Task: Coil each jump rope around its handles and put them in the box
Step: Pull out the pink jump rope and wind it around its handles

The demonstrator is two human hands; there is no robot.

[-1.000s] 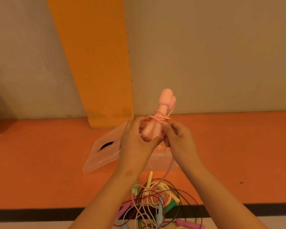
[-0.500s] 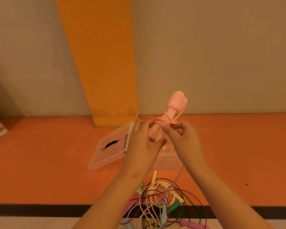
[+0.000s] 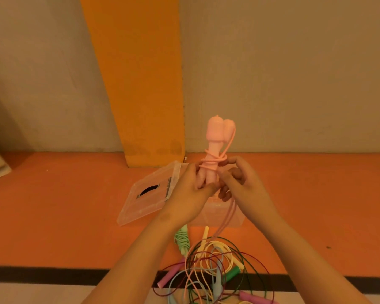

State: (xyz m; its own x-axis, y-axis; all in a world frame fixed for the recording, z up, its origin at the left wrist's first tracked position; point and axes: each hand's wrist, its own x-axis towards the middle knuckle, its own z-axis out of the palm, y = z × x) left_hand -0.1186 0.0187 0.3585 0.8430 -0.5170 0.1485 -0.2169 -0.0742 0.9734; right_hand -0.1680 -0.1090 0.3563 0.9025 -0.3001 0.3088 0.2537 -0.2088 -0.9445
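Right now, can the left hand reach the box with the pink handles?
Probably yes. The left hand grips the pink handles close by the box, whose lid lies open to the left. Only the loose cord trails down.

On the orange surface [image 3: 64, 216] sat the clear plastic box [image 3: 211, 218], its flat clear lid [image 3: 147, 200] just left of it. Over it the pink plastic jump rope [image 3: 214, 137] stood upright between left hand [image 3: 185, 199] and right hand [image 3: 245, 186]; nearer lay a tangle of loose ropes [image 3: 211, 260].

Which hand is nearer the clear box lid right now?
Left. The left hand holds the pink handles just right of the lid; the right hand pinches the cord farther right, above the box.
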